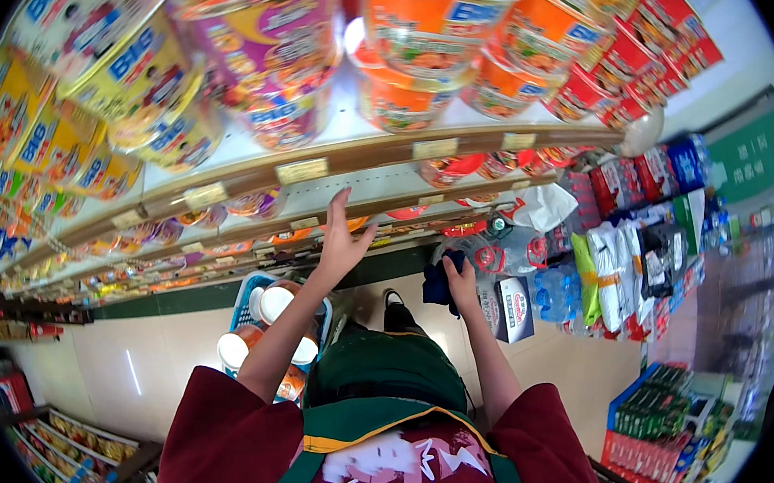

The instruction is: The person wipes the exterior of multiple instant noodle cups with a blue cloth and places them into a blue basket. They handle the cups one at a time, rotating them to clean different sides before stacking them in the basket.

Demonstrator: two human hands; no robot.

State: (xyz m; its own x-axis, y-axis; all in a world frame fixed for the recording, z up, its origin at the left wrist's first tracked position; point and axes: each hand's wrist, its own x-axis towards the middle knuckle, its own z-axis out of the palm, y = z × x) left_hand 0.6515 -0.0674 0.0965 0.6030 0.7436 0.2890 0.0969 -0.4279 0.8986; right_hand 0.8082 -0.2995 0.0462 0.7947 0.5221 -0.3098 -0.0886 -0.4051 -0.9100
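Note:
My left hand (pixel 344 241) is raised before the shelving with its fingers apart and nothing in it. Its fingertips are near a bare stretch of a white lower shelf (pixel 361 185); whether they touch it I cannot tell. A crumpled dark blue cloth (pixel 437 284) is in the grip of my right hand (pixel 460 284), low beside the goods on the right. Above my hands, the upper shelf (pixel 342 120) holds stacked instant noodle cups, among them orange ones (pixel 406 102), purple ones (pixel 265 58) and yellow ones (pixel 142 75).
By my left forearm stands a blue plastic basket (pixel 241 308) with white-lidded cups (pixel 278 301). To the right are large clear bottles (pixel 507 252), a carton (pixel 515 311), water packs (pixel 555 291) and piled bags (pixel 609 268). Stacked boxed goods (pixel 647 423) stand at lower right.

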